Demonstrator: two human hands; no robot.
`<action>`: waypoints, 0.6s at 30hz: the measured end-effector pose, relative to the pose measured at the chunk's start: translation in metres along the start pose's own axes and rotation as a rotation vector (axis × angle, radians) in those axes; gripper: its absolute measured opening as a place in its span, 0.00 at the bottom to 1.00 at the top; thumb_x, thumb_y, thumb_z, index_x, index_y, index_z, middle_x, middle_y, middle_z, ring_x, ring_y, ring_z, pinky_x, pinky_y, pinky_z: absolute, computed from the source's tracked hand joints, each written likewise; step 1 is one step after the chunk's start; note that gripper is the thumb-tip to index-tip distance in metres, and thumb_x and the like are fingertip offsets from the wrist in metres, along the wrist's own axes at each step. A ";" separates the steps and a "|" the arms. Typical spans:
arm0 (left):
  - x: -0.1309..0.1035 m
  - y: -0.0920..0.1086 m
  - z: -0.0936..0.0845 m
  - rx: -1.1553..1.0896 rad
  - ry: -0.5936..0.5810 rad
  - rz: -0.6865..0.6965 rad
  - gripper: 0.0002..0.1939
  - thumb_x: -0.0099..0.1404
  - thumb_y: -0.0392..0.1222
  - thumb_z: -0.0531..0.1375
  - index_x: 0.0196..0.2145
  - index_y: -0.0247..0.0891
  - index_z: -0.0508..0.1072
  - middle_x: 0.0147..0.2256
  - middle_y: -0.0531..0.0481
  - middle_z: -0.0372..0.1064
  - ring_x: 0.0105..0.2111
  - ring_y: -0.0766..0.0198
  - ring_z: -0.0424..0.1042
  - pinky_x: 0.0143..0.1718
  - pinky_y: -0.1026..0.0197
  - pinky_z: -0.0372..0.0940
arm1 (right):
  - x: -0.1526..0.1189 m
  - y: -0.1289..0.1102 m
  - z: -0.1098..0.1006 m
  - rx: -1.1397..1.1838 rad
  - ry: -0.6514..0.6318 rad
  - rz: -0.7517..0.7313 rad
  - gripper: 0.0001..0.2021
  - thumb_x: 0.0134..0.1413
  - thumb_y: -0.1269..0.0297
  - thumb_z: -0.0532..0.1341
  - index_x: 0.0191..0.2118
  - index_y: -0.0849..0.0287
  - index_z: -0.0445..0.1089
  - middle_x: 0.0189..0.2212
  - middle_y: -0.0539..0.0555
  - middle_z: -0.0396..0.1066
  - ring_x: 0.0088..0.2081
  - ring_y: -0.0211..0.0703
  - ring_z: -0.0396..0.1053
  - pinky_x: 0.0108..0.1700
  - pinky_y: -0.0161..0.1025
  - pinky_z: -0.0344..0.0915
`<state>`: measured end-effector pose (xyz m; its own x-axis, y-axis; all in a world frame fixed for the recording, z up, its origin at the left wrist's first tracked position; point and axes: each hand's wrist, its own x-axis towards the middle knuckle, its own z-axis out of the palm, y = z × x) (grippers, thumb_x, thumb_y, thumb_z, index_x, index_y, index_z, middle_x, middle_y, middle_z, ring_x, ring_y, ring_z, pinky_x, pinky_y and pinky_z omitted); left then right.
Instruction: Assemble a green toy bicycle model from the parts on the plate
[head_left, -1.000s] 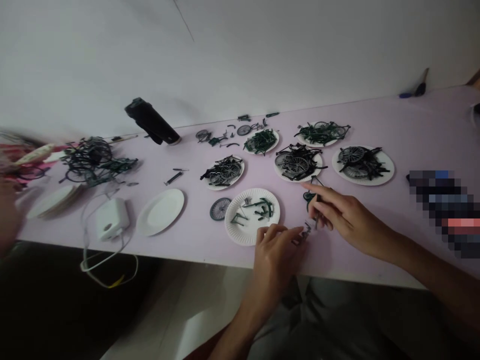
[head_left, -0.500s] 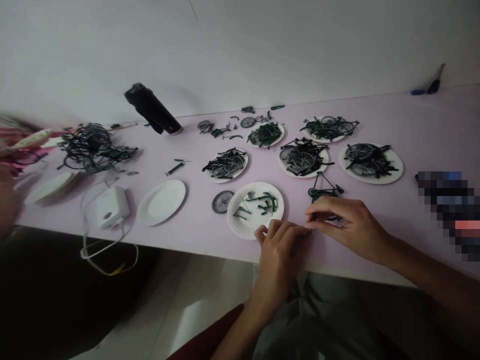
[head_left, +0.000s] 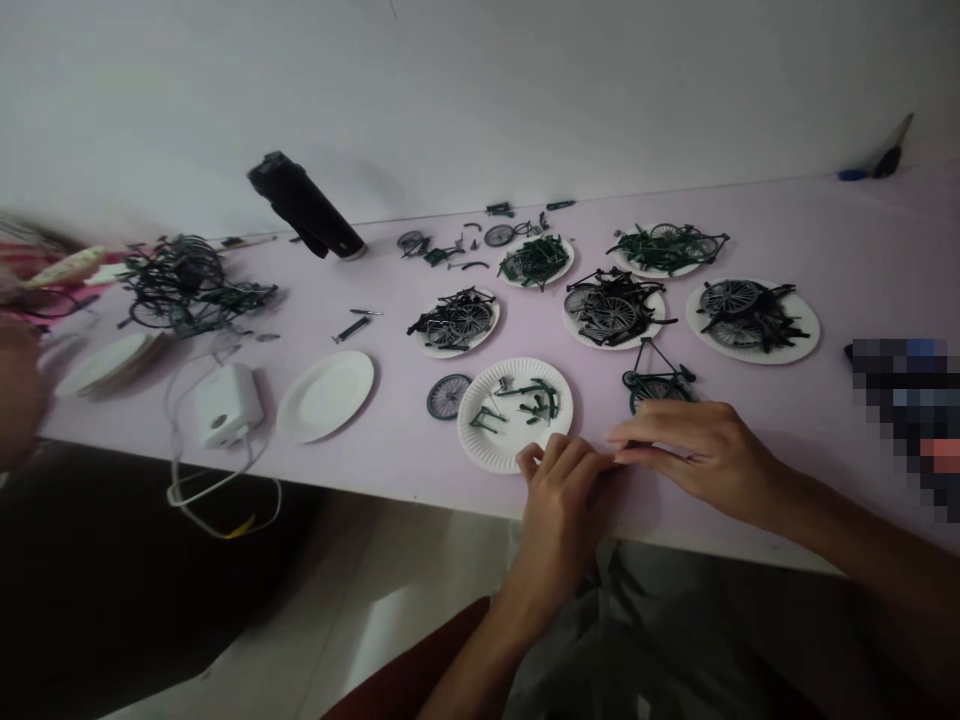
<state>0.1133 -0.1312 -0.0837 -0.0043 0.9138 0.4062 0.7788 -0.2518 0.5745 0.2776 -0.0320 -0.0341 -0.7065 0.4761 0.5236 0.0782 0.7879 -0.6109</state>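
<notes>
My left hand (head_left: 562, 485) is closed near the table's front edge, its fingertips bent together beside a white paper plate (head_left: 480, 452) with small green parts. Just to its right, my right hand (head_left: 686, 450) pinches with thumb and forefinger. The fingertips of both hands nearly meet; whatever lies between them is too small or hidden to name. A dark green toy bicycle frame with a wheel (head_left: 660, 385) lies behind my right hand, partly covered by it. Left of the plate a loose spoked wheel (head_left: 448, 397) rests partly against the rim.
Plates of black parts (head_left: 757, 318) and green parts (head_left: 534, 262) stand farther back. Toward the left are a bare plate (head_left: 326, 397), a white adapter (head_left: 227, 405) with cable, a black cylinder (head_left: 307, 205) and piled toy bicycles (head_left: 184, 285). Another person's blurred hand (head_left: 19, 395) is at far left.
The view has shifted slightly. My right hand's thumb and forefinger have drawn closer together, and more of the wheel behind that hand now shows. My left hand stays nearly in place.
</notes>
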 end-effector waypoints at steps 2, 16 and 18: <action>-0.001 -0.001 0.000 0.000 -0.005 0.010 0.04 0.68 0.34 0.64 0.39 0.42 0.75 0.33 0.54 0.72 0.38 0.62 0.64 0.41 0.54 0.48 | 0.000 0.001 -0.002 0.029 -0.048 -0.011 0.10 0.64 0.71 0.61 0.49 0.58 0.76 0.35 0.53 0.77 0.34 0.34 0.74 0.37 0.29 0.70; 0.000 0.000 0.004 0.046 0.019 -0.012 0.05 0.67 0.31 0.63 0.36 0.39 0.74 0.31 0.54 0.70 0.37 0.61 0.64 0.41 0.55 0.50 | -0.005 -0.003 0.005 -0.008 -0.062 0.015 0.10 0.65 0.66 0.60 0.47 0.58 0.77 0.39 0.56 0.75 0.38 0.39 0.75 0.40 0.35 0.73; 0.000 -0.001 0.003 0.057 0.002 -0.016 0.05 0.67 0.31 0.63 0.37 0.40 0.74 0.30 0.54 0.69 0.37 0.61 0.64 0.41 0.54 0.50 | -0.004 -0.003 0.006 -0.001 -0.069 0.028 0.08 0.65 0.66 0.60 0.43 0.58 0.77 0.37 0.56 0.73 0.35 0.38 0.73 0.38 0.35 0.71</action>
<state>0.1150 -0.1297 -0.0863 -0.0183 0.9167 0.3990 0.8129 -0.2188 0.5398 0.2763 -0.0389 -0.0379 -0.7506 0.4701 0.4644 0.0989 0.7749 -0.6243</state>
